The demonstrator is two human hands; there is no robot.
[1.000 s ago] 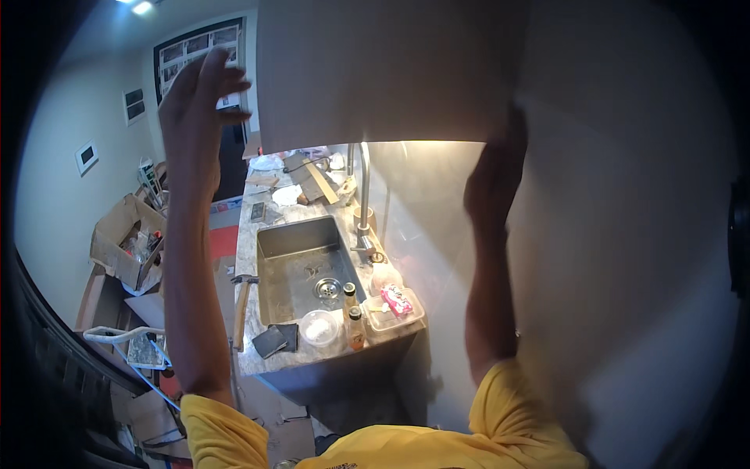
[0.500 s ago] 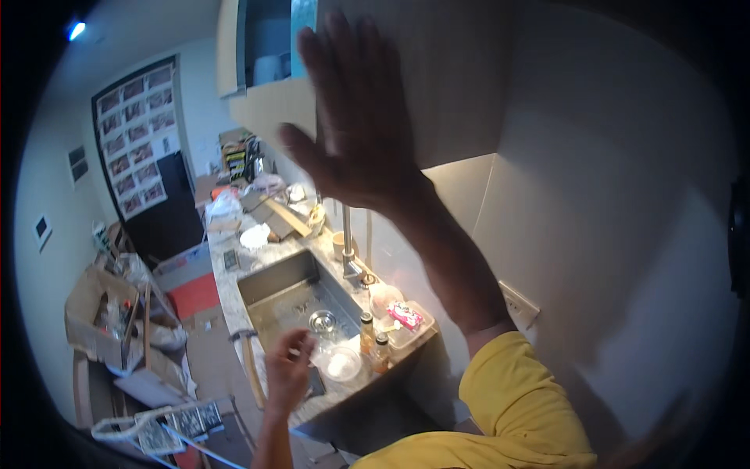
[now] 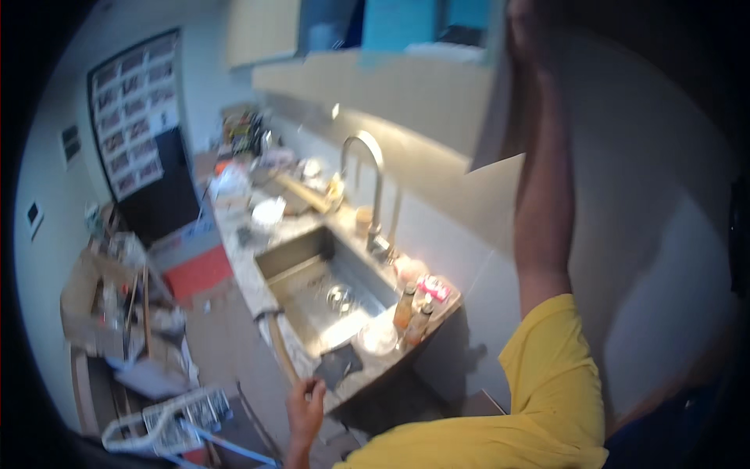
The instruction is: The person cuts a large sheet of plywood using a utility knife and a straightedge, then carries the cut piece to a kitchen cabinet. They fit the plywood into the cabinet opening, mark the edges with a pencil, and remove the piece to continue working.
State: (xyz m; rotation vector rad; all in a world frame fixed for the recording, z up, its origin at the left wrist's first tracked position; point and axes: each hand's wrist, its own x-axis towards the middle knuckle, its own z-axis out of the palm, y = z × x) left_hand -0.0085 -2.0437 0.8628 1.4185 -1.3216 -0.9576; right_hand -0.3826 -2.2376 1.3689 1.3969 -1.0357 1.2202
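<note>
My right arm, in a yellow sleeve, reaches up to the wall cabinet. My right hand [image 3: 526,31] is against its swung-out door [image 3: 500,129], blurred and partly cut off by the top edge, so its fingers are hard to read. Inside the cabinet [image 3: 422,23] teal surfaces and a pale, rounded item show. My left hand [image 3: 305,406] is low in front of the counter, fingers loosely bent and nothing visible in them. It is nearest the wooden handle of a hammer [image 3: 279,344] along the counter's front edge; whether they touch, I cannot tell.
A steel sink [image 3: 312,285] with a tall faucet [image 3: 378,187] is set in the counter. Two bottles [image 3: 411,313], a clear bowl [image 3: 377,338] and a black cloth-like item [image 3: 339,364] stand near its right end. Cardboard boxes [image 3: 90,309] crowd the left.
The cabinet door has swung outward to the right, showing more of the inside. My right hand has moved right and up with it. My left hand has dropped lower, away from the sink.
</note>
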